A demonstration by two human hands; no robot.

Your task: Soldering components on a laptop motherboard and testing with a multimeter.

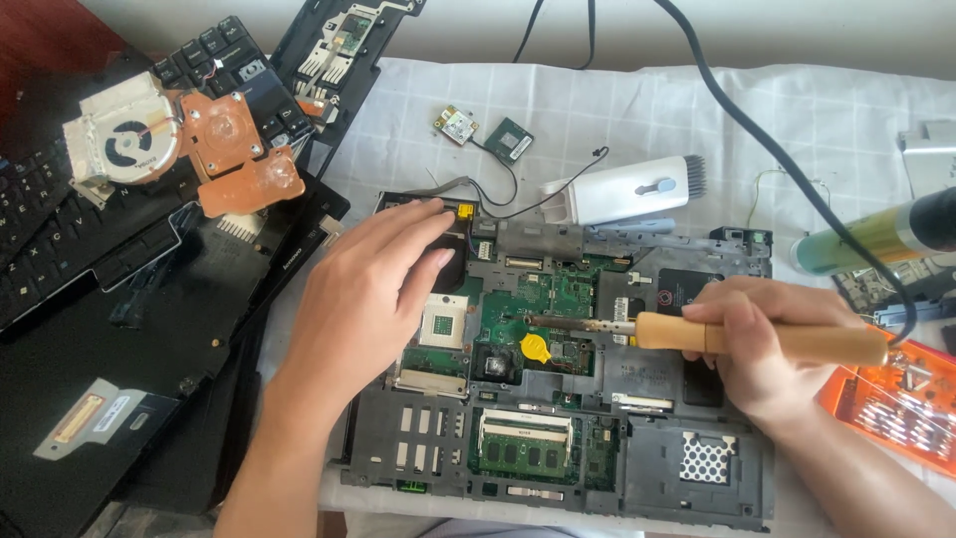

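Motherboard (543, 299) of an opened laptop is lying flat in its grey chassis (398, 438) on a white cloth (617, 110) covering the surface, so every part is facing up within reach. The left hand (363, 299) is resting palm down on the upper left corner of the board, fingers spread flat and closed on nothing; it seems to be pinning the chassis so that it is not sliding. The right hand (762, 344) is wrapping its grip firmly around the wooden handle of a soldering iron (697, 334), holding it nearly level so the metal tip is reaching left to the middle of the board, just above a yellow coin cell (536, 348). The iron's dark cord (757, 130) is trailing up and away across the cloth, clear of the work. A white cleaning brush (627, 189) is lying just beyond the board, near two small cards (483, 132). Removed parts are being kept well apart on the left: a fan with copper heat sink (179, 139) is sitting on a black keyboard (60, 229). An orange bit case (896, 399) is lying beside the right wrist
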